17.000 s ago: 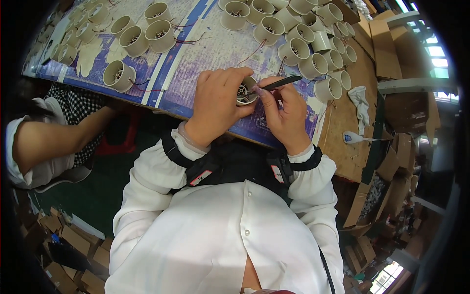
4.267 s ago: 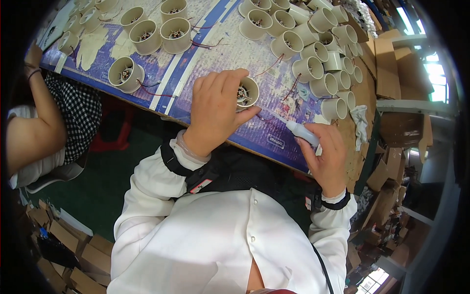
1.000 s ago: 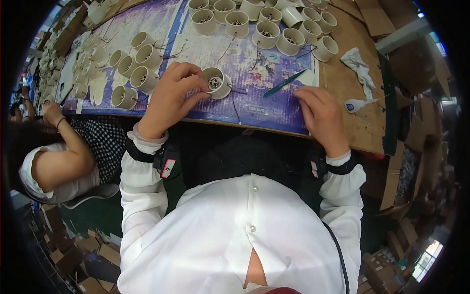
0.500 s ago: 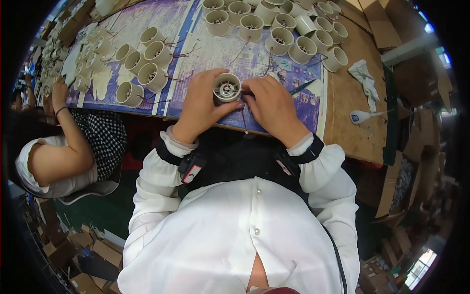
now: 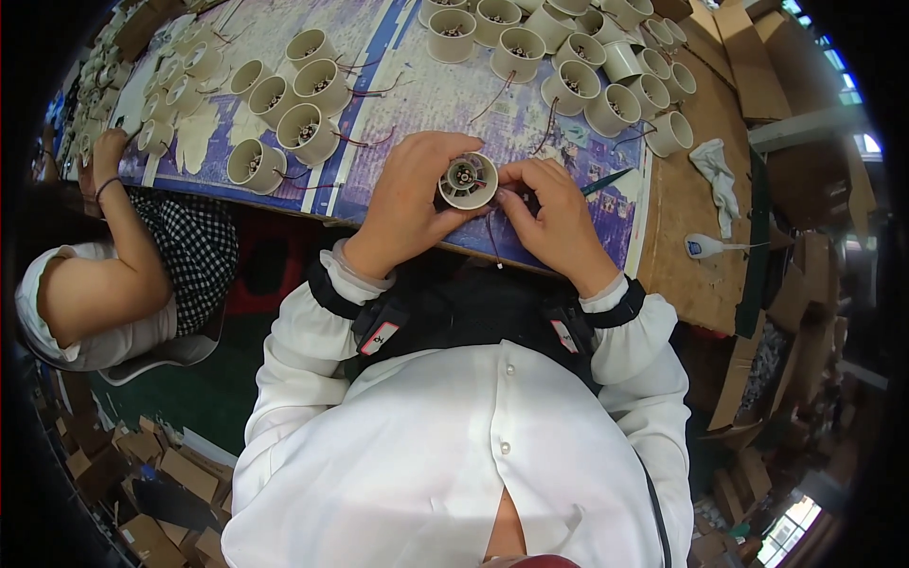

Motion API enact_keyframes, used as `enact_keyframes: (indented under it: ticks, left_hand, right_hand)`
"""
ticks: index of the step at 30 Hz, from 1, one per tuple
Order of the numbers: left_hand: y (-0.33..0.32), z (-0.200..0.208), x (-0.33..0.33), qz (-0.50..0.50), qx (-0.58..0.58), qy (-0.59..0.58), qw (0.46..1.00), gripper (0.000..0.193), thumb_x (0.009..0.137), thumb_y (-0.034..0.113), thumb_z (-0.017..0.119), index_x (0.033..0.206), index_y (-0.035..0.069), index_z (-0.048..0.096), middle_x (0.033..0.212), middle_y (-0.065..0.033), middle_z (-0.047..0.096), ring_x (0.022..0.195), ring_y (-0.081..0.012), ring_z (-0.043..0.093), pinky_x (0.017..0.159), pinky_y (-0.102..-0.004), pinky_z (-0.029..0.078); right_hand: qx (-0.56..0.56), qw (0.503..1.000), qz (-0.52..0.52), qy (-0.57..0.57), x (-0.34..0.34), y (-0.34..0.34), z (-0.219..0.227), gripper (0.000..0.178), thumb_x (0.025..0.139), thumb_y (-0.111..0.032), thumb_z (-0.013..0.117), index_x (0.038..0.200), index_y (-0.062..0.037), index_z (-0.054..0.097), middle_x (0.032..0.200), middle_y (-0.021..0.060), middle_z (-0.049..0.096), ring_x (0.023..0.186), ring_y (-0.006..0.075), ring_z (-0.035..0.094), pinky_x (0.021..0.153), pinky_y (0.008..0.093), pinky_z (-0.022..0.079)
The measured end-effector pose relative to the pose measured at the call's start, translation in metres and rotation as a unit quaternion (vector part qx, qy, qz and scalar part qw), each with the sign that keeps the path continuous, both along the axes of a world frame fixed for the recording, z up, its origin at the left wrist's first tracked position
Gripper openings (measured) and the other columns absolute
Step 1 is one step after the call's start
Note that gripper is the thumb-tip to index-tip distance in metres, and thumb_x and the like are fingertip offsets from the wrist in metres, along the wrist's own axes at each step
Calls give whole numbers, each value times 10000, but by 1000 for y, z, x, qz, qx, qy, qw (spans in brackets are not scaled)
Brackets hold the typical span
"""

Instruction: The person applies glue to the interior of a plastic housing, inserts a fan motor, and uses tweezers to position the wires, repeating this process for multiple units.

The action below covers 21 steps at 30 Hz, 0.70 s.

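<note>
My left hand [image 5: 405, 194] is wrapped round the left side of a cream-coloured cylindrical housing [image 5: 457, 198], its open end facing up. Inside sits a round metal motor part [image 5: 465, 176] with a dark centre. Close against the housing's right side, my right hand [image 5: 554, 213] has thumb and forefinger pinched together; whatever lies between them is hidden. A thin dark wire [image 5: 493, 237] with a small white connector at its end hangs below the housing, over the table's front edge.
More cream housings with wires stand in groups at the left [image 5: 308, 133] and far right [image 5: 573, 87]. Right of my hands lie a dark green pen-like tool [image 5: 606, 181], a white cloth [image 5: 717, 185] and a small white bottle with a thin nozzle [image 5: 703, 246]. Another person [image 5: 118, 284] sits at the left.
The housing has tilted or turned between my hands, and its inside shows differently, with a darker centre. The whole view has shifted slightly. Both hands stay at the housing.
</note>
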<state>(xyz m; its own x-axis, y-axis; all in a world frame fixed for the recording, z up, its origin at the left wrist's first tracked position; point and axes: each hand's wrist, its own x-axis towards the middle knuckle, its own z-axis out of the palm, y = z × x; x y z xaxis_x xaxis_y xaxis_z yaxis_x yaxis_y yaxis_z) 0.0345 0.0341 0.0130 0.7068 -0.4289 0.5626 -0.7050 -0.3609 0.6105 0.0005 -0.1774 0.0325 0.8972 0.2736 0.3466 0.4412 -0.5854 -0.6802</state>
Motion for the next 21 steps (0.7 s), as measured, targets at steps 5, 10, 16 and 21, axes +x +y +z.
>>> enact_keyframes:
  ticks: [5, 10, 16, 21]
  left_hand:
    - [1, 0, 1, -13, -5, 3, 1000, 656, 689, 99, 887, 1267, 71, 577, 1229, -109, 630, 1144, -339, 581, 991, -409, 453]
    - [2, 0, 2, -26, -10, 10, 1000, 662, 693, 89, 885, 1276, 70, 573, 1245, -109, 625, 1149, -334, 580, 991, -402, 453]
    - [4, 1, 0, -30, -29, 48, 998, 661, 704, 83, 885, 1285, 64, 569, 1262, -107, 617, 1159, -308, 584, 999, -384, 455]
    - [4, 0, -1, -29, -47, 87, 995, 659, 711, 82, 887, 1286, 55, 567, 1260, -105, 617, 1164, -282, 586, 1005, -370, 454]
  right_hand:
    - [10, 1000, 8, 15, 3, -2, -4, 145, 855, -35, 711, 989, -15, 659, 896, 106, 652, 862, 286, 610, 770, 369, 474]
    - [-4, 1000, 8, -19, 4, -2, -4, 138, 841, -31, 721, 967, -25, 665, 896, 102, 648, 864, 304, 606, 778, 379, 467]
    - [-76, 991, 0, -106, 2, 0, -1, 162, 806, -34, 741, 952, -50, 673, 901, 83, 647, 873, 304, 609, 774, 395, 462]
    - [-111, 977, -5, -180, 0, 3, 4, 184, 773, -29, 739, 941, -66, 674, 903, 71, 641, 868, 295, 611, 755, 397, 465]
